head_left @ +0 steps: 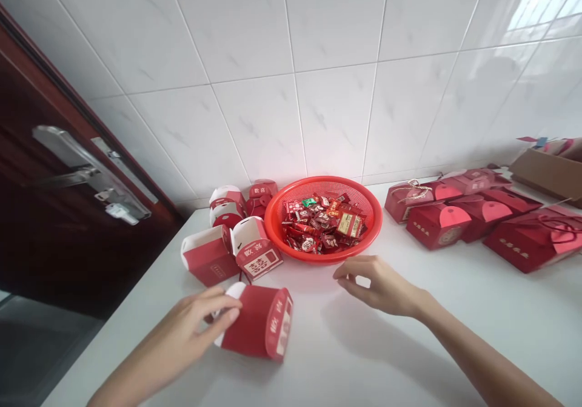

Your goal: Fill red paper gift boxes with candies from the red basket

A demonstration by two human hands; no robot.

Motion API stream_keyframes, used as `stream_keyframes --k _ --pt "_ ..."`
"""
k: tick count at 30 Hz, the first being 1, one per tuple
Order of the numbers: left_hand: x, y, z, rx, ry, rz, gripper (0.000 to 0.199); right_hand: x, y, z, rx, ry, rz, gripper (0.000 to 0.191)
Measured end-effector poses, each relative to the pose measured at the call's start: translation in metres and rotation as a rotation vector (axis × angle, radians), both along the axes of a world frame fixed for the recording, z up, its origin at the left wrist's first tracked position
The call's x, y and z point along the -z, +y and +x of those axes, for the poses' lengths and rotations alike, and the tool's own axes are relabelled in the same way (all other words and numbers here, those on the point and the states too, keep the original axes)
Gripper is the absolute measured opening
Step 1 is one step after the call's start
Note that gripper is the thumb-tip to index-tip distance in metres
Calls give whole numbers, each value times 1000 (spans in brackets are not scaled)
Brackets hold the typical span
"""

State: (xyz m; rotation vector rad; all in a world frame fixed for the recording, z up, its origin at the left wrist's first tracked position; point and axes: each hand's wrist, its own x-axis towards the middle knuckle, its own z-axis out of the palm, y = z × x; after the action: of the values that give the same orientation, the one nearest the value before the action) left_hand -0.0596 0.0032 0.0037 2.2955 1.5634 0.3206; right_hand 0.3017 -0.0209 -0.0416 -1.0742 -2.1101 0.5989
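Observation:
My left hand has its thumb and fingers closed on the white-lined edge of a red gift box, which lies tilted on its side at the front of the white table. Pale characters mark the end flap of this box. Just in front of a red plastic colander, my right hand hovers with thumb and forefinger curled together in a ring. Nothing shows between its fingertips. Wrapped candies, mostly red with a green one and a gold packet, fill the colander.
Several open red boxes stand left of the colander. Closed gift boxes, some with string or ribbon, are grouped at the right on the white table. A cardboard box sits behind them. The tiled wall bounds the back; a dark door is left.

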Motion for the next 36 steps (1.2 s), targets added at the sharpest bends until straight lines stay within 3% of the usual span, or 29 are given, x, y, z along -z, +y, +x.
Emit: stream_keyframes --k 6,10,13,21,31,36 --pt "4 -5 67 221 17 -185 44 2 2 -38 -101 10 72 18" --pt "2 2 101 256 52 -206 38 -2 0 -55 -151 -135 59 17" --pt "-1 8 115 271 91 -190 34 -8 -2 -54 -135 -208 -39 18" --pt "-6 18 134 322 126 -111 22 -29 0 -34 -283 -264 -313 7" --pt "-11 30 133 420 49 -176 21 -38 7 -47 -362 -519 -200 7" --pt "-16 35 128 450 53 -178 21 -51 12 -52 -376 -668 -190 27"
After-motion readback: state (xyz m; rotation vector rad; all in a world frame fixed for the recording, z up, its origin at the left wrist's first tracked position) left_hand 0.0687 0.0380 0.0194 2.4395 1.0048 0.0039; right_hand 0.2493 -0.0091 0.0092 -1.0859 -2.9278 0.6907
